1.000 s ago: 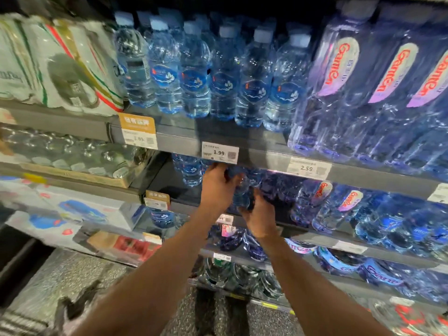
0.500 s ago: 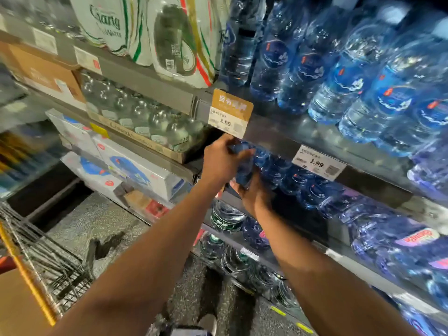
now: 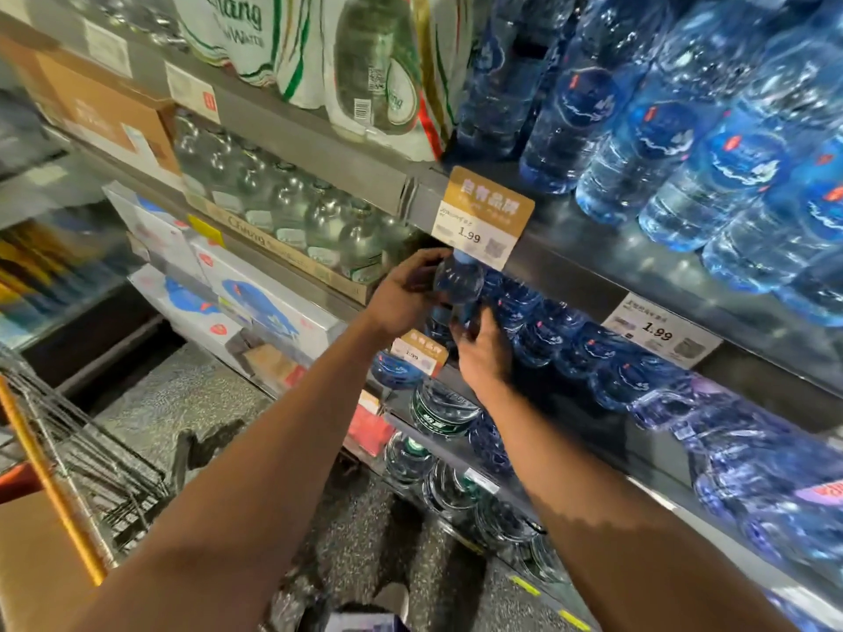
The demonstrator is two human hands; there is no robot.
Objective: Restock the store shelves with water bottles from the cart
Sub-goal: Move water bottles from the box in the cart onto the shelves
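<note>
we're mid-placement: our left hand [image 3: 401,298] has its grip wrapped round the upper body of a water bottle [image 3: 456,291], our right hand [image 3: 483,353] steadying it just below. the bottle sits at the shelf [image 3: 570,275] row's end; next we likely seat it and let go.

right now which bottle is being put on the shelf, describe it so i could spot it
Find the gold 1.99 price tag on the upper shelf edge. Just under it, a small blue water bottle stands at the left end of its row. Unlike its neighbours, it is held by the left hand and right hand.
</note>
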